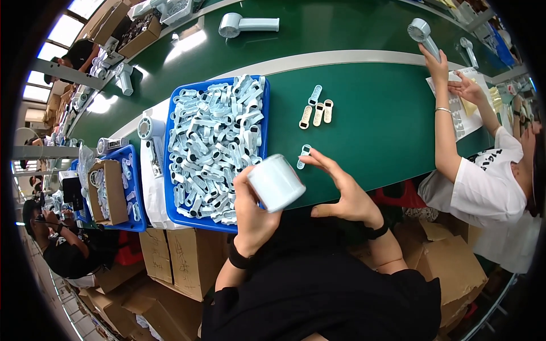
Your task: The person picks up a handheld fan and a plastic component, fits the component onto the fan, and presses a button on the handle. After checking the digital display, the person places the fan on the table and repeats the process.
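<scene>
Five small panels (305,117) and a tray (265,113) lie near the hands (253,224) (351,200), left gripping a cylinder (277,183), right spread.

Most fingers of the left hand (253,221) are lost behind that pale blue cylinder (277,183), markings on the piled panels (219,148) are way too tiny, and the right-side co-worker (483,190) gets clipped.

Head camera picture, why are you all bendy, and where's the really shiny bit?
Head view: the fisheye lens makes the white strip look curved and the corners go black; head view: bright white glare on the green bench, upper left; head view: the pale cylinder in the left hand shows only soft light.
</scene>
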{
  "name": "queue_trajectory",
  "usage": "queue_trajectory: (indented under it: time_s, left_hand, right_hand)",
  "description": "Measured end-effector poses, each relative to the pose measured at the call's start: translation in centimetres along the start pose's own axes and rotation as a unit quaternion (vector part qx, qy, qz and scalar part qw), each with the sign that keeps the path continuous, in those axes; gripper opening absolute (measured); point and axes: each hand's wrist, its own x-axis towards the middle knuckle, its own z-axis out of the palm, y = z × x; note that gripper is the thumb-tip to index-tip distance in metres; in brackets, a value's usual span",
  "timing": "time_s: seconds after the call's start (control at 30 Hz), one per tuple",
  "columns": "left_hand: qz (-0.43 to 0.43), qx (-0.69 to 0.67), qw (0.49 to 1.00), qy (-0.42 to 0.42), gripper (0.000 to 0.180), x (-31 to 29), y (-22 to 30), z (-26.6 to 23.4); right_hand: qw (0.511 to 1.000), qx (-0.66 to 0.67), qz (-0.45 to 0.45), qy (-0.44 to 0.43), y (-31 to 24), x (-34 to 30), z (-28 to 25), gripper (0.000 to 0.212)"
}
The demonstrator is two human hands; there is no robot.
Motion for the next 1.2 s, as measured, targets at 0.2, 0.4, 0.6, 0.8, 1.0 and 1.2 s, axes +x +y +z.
queue_trajectory:
  time_s: [0.2,0.4,0.6,0.8,1.0,1.2]
  left_hand:
    - [-0.076,-0.236,0.969,0.010,0.099,1.1,3.0,-0.1]
    - [-0.036,-0.234,0.970,0.059,0.100,0.7,3.5,0.1]
    - [-0.027,-0.216,0.974,0.058,0.095,1.0,3.2,-0.1]
    - [-0.071,-0.238,0.968,0.026,0.089,2.1,4.0,-0.7]
    - [-0.083,-0.228,0.970,0.012,0.088,2.9,4.4,-1.0]
    - [-0.077,-0.232,0.970,0.005,0.090,3.3,3.4,-1.0]
  right_hand:
    - [0.992,-0.092,-0.090,0.017,-0.4,1.7,3.7,0.081]
    - [0.984,-0.125,-0.120,0.035,-1.3,2.5,4.4,0.072]
    - [0.999,-0.019,-0.033,-0.003,-2.0,2.5,4.0,0.069]
    - [0.996,0.091,-0.018,0.000,-2.0,2.6,3.8,0.070]
    - [0.992,0.122,0.008,-0.006,-2.1,3.1,3.8,0.073]
    - [0.996,0.084,0.012,-0.008,-2.2,3.4,3.8,0.082]
